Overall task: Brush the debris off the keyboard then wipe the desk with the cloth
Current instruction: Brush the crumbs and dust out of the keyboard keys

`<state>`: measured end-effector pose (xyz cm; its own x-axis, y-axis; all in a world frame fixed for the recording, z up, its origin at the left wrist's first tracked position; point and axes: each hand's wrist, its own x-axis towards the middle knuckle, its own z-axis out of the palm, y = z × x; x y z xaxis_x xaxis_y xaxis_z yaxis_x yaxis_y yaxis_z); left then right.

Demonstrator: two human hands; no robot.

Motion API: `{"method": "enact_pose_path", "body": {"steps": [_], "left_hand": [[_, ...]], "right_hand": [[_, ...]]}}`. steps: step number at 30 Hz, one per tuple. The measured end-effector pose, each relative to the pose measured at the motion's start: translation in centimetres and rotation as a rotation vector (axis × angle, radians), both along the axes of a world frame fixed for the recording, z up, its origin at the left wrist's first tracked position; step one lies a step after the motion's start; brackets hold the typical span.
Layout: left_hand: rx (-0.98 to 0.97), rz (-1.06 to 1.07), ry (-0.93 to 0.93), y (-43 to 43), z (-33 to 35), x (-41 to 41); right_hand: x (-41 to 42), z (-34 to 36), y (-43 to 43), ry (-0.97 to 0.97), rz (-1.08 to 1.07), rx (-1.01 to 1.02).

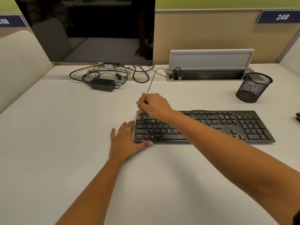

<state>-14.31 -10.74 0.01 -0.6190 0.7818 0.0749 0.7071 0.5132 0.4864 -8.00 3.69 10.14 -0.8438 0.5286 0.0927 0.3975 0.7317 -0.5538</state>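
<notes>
The keyboard (227,127) lay flat on the table (65,127), toward the right of it, with pale debris (153,126) speckled over the keys from end to end, thickest at the left letter rows and around the number pad. Judging from that, nearly all the brushing was ahead of you.

The main risk was driving crumbs down between the keys rather than off them. A steep brush (143,96) pressed hard would do that. Sweeping leftward off the near corner would also throw debris against your left hand (125,140) and scatter it over the table, giving the cloth more to catch. A brisk stroke could push the keyboard askew if the bracing hand lifted. The thin cable (151,83) ran back from just behind your right hand (155,106), so a high backswing might snag it.

Your right hand pinched the brush's wooden handle, bristles down at the keyboard's far left corner, and your forearm crossed over the middle keys. Your left hand lay flat with straight fingers on the table just beside the keyboard's left end, the thumb touching its front edge and holding nothing.

A mesh cup (254,87) stood well apart at the far right. No cloth showed.
</notes>
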Motion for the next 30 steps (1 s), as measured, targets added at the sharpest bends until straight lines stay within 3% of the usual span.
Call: {"method": "enact_pose_path", "body": {"steps": [11, 17, 21, 26, 30], "left_hand": [[-0.026, 0.022, -0.026, -0.09, 0.34, 0.19], [-0.034, 0.020, -0.026, -0.09, 0.44, 0.20], [-0.048, 0.019, -0.030, -0.09, 0.63, 0.32], [-0.050, 0.020, -0.021, -0.14, 0.50, 0.25], [-0.050, 0.020, -0.022, -0.12, 0.49, 0.29]], "right_hand": [[-0.49, 0.36, -0.16, -0.072, 0.099, 0.183], [-0.24, 0.04, 0.13, -0.077, 0.125, 0.131], [-0.01, 0.43, 0.36, -0.108, 0.130, 0.250], [0.28, 0.53, 0.44, -0.074, 0.121, 0.163], [0.38, 0.54, 0.75, -0.109, 0.059, 0.325]]}}
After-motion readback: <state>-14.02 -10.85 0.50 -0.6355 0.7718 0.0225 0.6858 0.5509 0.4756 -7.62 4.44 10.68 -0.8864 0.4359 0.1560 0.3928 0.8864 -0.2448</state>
